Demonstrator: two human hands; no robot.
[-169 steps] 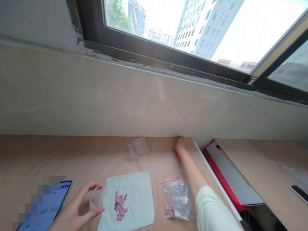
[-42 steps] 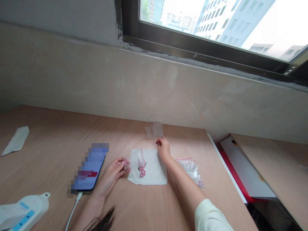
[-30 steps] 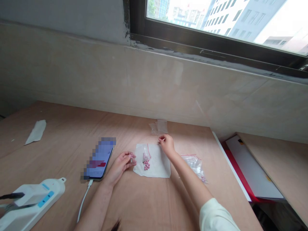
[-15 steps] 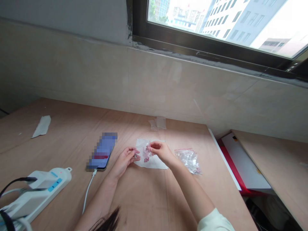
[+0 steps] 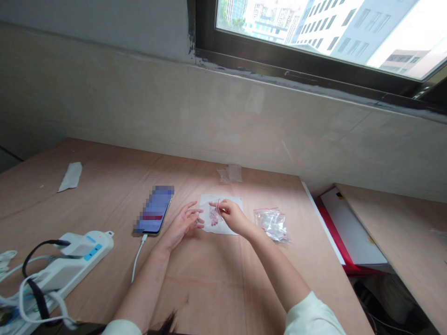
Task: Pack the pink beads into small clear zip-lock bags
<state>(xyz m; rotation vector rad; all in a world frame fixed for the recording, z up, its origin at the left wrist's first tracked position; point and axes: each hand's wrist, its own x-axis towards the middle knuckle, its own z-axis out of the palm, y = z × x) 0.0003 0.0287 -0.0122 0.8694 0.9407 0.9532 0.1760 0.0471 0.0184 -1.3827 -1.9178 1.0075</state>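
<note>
My left hand (image 5: pixel 186 221) is beside the left edge of a white sheet of paper (image 5: pixel 228 229), its fingers spread and nothing visible in them. My right hand (image 5: pixel 232 215) is over the paper's right half, with thumb and fingers pinched at the red edge of what looks like a small clear zip bag (image 5: pixel 219 210). Small pink bead-like pieces (image 5: pixel 213 217) show just left of these fingertips. Whether they lie inside the bag or on the paper, I cannot tell. Right of the paper is a pile of clear zip bags (image 5: pixel 272 225) with red edges.
A phone (image 5: pixel 155 209) on a white cable lies to the left. A white power strip (image 5: pixel 82 260) with several cords is at the lower left. Clear plastic pieces (image 5: pixel 233 173) lie near the wall, and a paper scrap (image 5: pixel 71 177) at the far left.
My left hand's fingers have spread from a near pinch. My right hand stays at the red-edged bag, its index finger now reaching further left. The whole view has shifted slightly.
</note>
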